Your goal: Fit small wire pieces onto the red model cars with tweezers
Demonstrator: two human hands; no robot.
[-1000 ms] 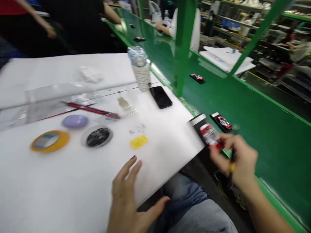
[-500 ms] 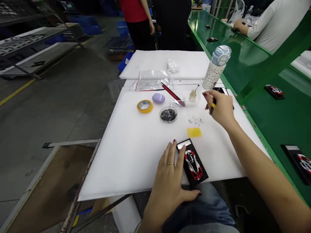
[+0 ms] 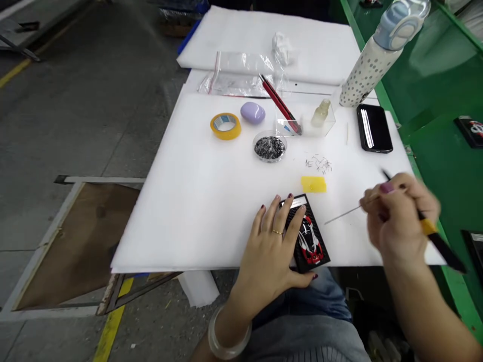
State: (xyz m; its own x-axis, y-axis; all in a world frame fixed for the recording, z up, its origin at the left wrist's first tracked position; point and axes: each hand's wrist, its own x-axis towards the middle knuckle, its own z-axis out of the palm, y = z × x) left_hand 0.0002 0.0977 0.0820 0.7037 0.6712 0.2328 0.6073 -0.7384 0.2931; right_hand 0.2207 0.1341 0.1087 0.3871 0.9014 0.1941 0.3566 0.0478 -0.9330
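A black base with a red, white and black model car (image 3: 310,242) lies at the table's front edge. My left hand (image 3: 269,241) rests with spread fingers on the base's left side. My right hand (image 3: 402,213), slightly blurred, is to the right of the car. It pinches a thin rod (image 3: 342,215) whose tip points toward the car, and also holds a black tool with a yellow band (image 3: 428,227). Beyond the base are a yellow piece (image 3: 313,184) and scattered black slivers (image 3: 319,163). A round clear dish (image 3: 269,147) holds many more slivers.
Farther back lie yellow tape (image 3: 225,126), a purple egg-shaped object (image 3: 252,113), red tweezers (image 3: 279,103), a small bottle (image 3: 321,113) in a clear tray, and a plastic bag (image 3: 241,75). A black phone-like device (image 3: 375,128) and dotted flask (image 3: 370,70) stand at right.
My right hand has moved from beside the small bottle toward me and right of the car. The thin rod has left the bottle. The view has tilted down; my left hand stays at the base.
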